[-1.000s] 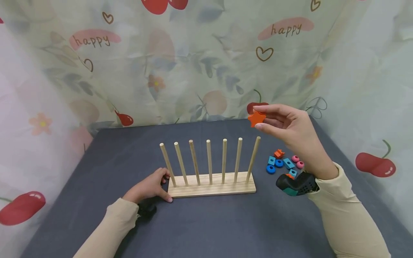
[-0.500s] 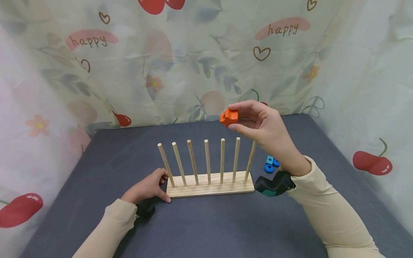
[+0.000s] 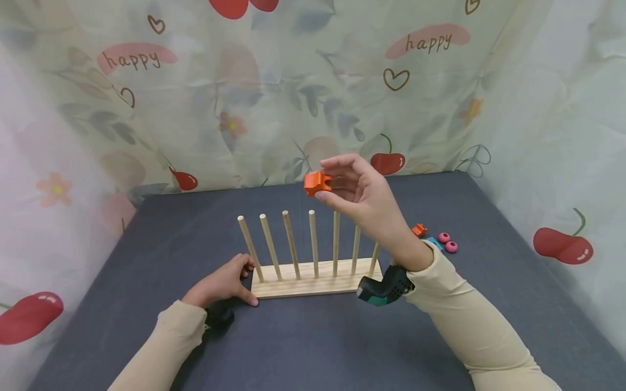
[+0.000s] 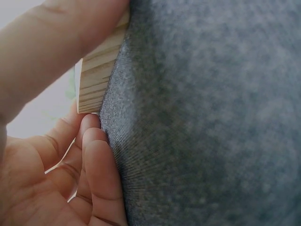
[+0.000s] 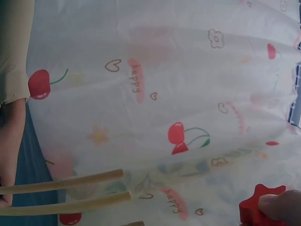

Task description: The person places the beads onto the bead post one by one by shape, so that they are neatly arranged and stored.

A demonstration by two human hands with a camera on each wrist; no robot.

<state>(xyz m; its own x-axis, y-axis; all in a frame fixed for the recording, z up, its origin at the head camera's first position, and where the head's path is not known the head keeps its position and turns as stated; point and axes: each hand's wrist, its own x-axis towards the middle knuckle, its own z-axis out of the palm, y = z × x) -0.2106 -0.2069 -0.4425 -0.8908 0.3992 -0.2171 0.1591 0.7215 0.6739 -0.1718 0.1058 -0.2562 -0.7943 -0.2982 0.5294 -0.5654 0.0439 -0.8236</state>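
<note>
A wooden peg stand [image 3: 293, 288] with several upright dowels stands on the dark cloth. My left hand [image 3: 220, 282] grips its left end, thumb at the front corner and fingers round the side. The left wrist view shows the base's end [image 4: 98, 84] between thumb and fingers. Above the dowels, my right hand [image 3: 374, 203] pinches an orange star-shaped bead [image 3: 317, 183] between thumb and fingertips. The bead is apart from the dowel tops, with its side towards the head camera. In the right wrist view, the star bead [image 5: 256, 205] shows its points beside a fingertip.
Right of the stand lie another orange bead [image 3: 419, 229], pink beads [image 3: 451, 247] and a light blue block [image 3: 434, 244], partly behind my right forearm. A patterned curtain [image 3: 274, 108] hangs behind the table.
My right hand has carried the orange star bead leftwards across the dowels, from the right end to around the middle. The bead has turned from face-on to side-on. My left hand keeps its hold.
</note>
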